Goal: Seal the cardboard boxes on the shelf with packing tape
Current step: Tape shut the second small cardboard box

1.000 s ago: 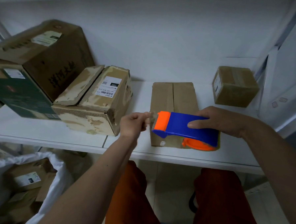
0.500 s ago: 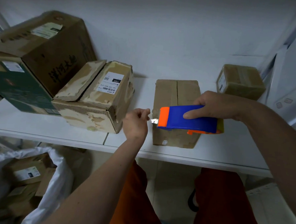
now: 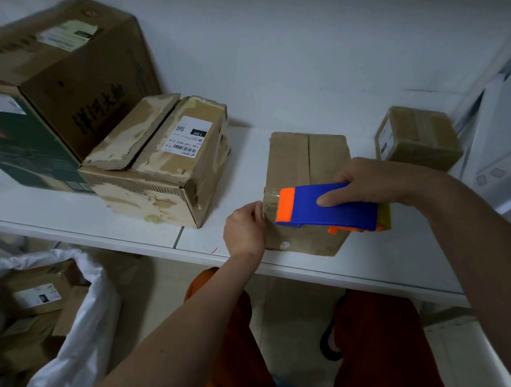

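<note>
A plain brown cardboard box (image 3: 297,163) with a centre seam lies on the white shelf (image 3: 127,237) in the middle. My right hand (image 3: 373,181) grips a blue and orange tape dispenser (image 3: 330,207) held across the near end of the box top. Clear tape (image 3: 270,198) runs from the dispenser's orange mouth to the box's left edge. My left hand (image 3: 246,228) presses that tape end against the box's left side with thumb and fingers.
A worn box with a white label (image 3: 158,161) stands to the left, with larger boxes (image 3: 62,73) behind it. A small taped box (image 3: 418,138) sits at the back right. Below the shelf at left, a white sack (image 3: 72,325) holds several parcels.
The dispenser has dropped back onto the box top. My left hand moved right from the gap beside the box to its left side, and the tape end now lies on the box edge.
</note>
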Demonstrator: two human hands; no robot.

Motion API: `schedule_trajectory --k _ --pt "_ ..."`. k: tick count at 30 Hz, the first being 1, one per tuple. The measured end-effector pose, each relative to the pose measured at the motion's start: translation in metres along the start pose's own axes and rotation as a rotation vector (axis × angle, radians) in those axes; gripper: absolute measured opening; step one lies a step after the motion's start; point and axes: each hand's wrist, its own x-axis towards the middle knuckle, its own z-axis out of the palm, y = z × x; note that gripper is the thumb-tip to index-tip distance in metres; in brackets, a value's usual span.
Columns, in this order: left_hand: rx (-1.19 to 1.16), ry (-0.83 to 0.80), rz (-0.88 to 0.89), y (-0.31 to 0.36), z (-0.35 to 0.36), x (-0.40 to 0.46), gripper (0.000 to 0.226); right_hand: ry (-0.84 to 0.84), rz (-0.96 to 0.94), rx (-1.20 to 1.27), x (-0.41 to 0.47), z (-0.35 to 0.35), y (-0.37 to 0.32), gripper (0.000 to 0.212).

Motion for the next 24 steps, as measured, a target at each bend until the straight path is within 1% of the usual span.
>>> schedule_trajectory --k 2,3,4,5,6,7,8,9,11,13,15,19,24 --pt "0.078 -0.121 -0.112 -0.013 -0.001 0.002 0.038 0.002 -0.002 0.006 -0.001 -0.001 0.000 0.038" --pt "0.073 -0.125 -0.152 -0.018 -0.004 0.002 0.038 -0.002 -0.005 0.008 -0.002 -0.002 0.000 0.038" --pt "0.037 -0.080 -0.148 -0.021 -0.008 0.005 0.037 -0.005 -0.009 0.009 -0.002 -0.001 0.000 0.039" --pt "-0.018 -0.007 -0.093 -0.021 -0.011 0.007 0.034 -0.010 -0.010 0.010 -0.001 -0.001 0.000 0.038" --pt "-0.087 0.067 0.003 -0.019 -0.015 0.009 0.028 -0.015 -0.009 0.011 -0.001 -0.001 0.000 0.038" --pt "-0.153 0.122 0.122 -0.014 -0.019 0.012 0.020 -0.017 -0.006 0.010 -0.001 -0.001 0.000 0.038" --pt "-0.193 0.140 0.249 -0.010 -0.022 0.016 0.013 -0.019 -0.002 0.007 -0.001 -0.001 -0.001 0.038" --pt "-0.190 0.118 0.371 -0.007 -0.024 0.019 0.012 -0.020 0.001 0.004 -0.002 -0.002 -0.001 0.038" --pt "-0.154 -0.002 0.553 -0.005 -0.026 0.025 0.017 -0.027 0.003 0.009 -0.003 -0.003 -0.002 0.039" --pt "-0.138 -0.106 0.603 -0.008 -0.027 0.031 0.020 -0.046 0.014 0.036 -0.005 -0.003 0.000 0.043" --pt "-0.113 -0.135 0.623 -0.013 -0.029 0.036 0.024 -0.063 0.025 0.061 -0.005 -0.001 0.002 0.048" --pt "-0.022 -0.091 0.728 -0.020 -0.029 0.038 0.034 -0.070 0.024 0.051 -0.004 0.000 0.001 0.055" --pt "0.002 -0.031 0.694 -0.025 -0.025 0.034 0.039 -0.071 0.052 -0.019 -0.004 0.006 -0.005 0.065"
